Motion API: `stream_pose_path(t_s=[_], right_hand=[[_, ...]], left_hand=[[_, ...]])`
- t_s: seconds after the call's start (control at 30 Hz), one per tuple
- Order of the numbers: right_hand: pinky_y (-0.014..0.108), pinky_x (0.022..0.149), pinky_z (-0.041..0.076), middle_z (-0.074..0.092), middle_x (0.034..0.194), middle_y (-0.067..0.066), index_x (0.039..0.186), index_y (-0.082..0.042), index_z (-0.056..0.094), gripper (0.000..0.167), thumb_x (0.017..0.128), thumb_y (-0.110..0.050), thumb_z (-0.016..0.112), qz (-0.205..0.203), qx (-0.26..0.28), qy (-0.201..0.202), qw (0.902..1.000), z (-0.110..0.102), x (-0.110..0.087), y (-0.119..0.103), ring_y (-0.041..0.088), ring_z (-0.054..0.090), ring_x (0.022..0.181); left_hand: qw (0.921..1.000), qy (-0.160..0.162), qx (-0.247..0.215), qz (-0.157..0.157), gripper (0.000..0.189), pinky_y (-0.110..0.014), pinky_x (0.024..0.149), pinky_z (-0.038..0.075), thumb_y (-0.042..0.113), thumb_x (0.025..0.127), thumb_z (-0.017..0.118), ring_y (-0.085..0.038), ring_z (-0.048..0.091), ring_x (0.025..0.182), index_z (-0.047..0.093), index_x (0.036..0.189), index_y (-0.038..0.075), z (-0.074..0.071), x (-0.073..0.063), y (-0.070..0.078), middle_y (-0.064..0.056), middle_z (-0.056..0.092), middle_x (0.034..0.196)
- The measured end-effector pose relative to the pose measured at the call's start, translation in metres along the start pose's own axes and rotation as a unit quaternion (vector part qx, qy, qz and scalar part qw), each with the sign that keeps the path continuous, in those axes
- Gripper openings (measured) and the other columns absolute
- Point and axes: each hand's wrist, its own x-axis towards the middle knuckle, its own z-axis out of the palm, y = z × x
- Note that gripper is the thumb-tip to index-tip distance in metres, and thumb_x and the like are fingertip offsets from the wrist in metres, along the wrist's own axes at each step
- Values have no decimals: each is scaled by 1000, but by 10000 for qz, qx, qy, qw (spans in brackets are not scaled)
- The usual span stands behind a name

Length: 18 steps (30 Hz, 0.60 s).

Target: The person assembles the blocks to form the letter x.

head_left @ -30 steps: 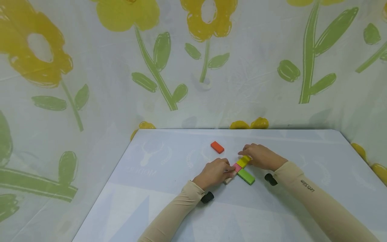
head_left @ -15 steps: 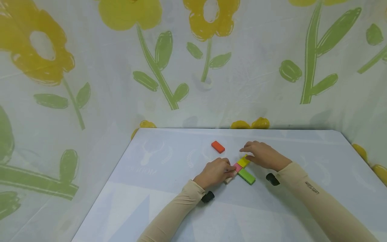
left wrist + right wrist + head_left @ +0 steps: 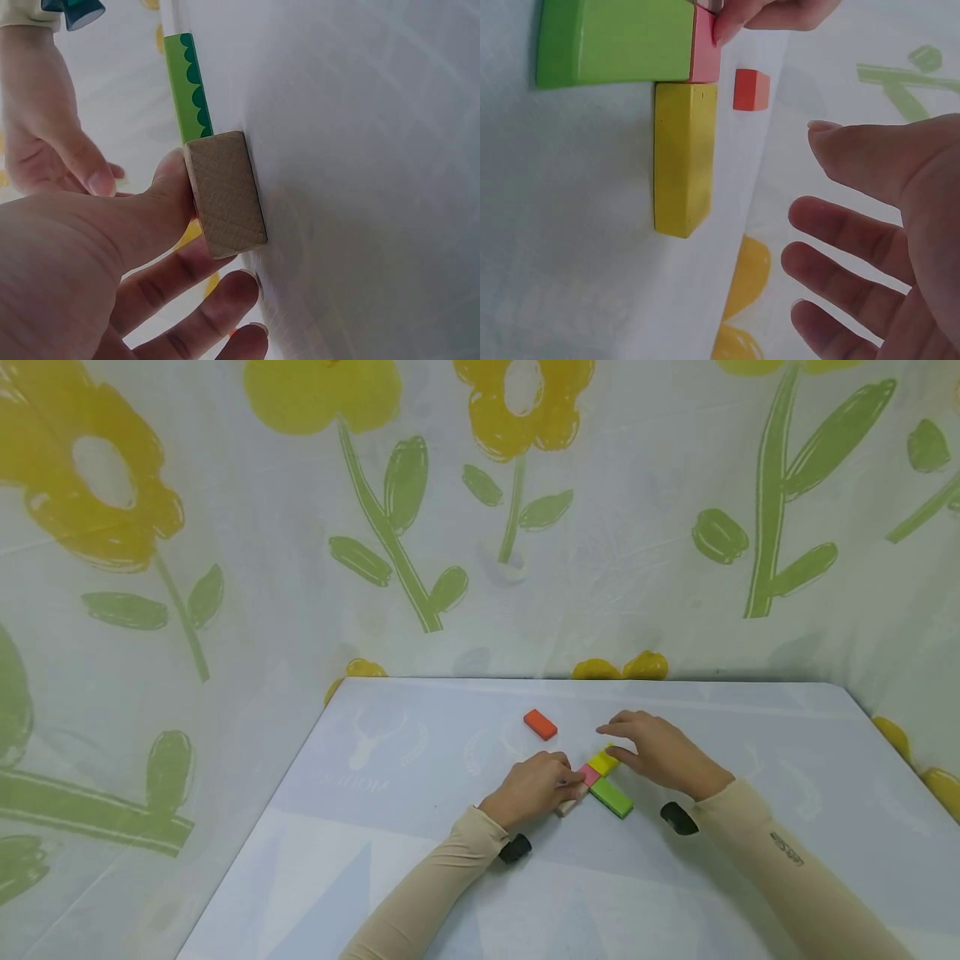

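Observation:
My left hand point(image 3: 528, 789) pinches a pale wooden block point(image 3: 226, 193) between thumb and fingers as it lies on the table; a fingertip touches the pink block point(image 3: 705, 46) beyond it. My right hand point(image 3: 660, 752) hovers just over the yellow block point(image 3: 682, 157), fingers spread and holding nothing. Wooden, pink and yellow blocks form a slanting line in the head view. The green block point(image 3: 612, 798) joins that line at the pink one and points toward the near right. Much of the wooden block is covered by the left hand in the head view.
An orange-red block point(image 3: 540, 724) lies apart, farther back on the white table point(image 3: 360, 877). A curtain point(image 3: 630, 527) printed with flowers hangs behind the table's back edge. Black wrist cameras, such as the right one point(image 3: 678, 818), sit under both sleeves.
The right hand has let go of the yellow block, risen a little and drawn slightly to the right. The left hand and the blocks have kept their places.

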Motion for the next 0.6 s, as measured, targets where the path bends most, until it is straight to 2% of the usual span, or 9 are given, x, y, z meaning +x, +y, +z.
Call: stream_pose_path(t_s=[0.43, 0.6], right_hand=[[55, 95, 57, 72, 120, 14, 126, -5, 74, 35, 92, -13, 78, 169, 444, 509, 9976, 16, -19, 0, 36, 68, 111], [56, 95, 57, 71, 120, 14, 125, -7, 75, 35, 91, -14, 79, 316, 578, 539, 9964, 21, -22, -3, 36, 67, 111]], left_hand=[[9999, 79, 46, 43, 33, -13, 61, 43, 28, 99, 71, -4, 57, 83, 73, 131, 20, -2, -2, 1, 4, 72, 108], [10000, 40, 38, 30, 34, -13, 61, 44, 27, 99, 71, -4, 58, 83, 72, 132, 19, -1, -2, 1, 3, 72, 109]])
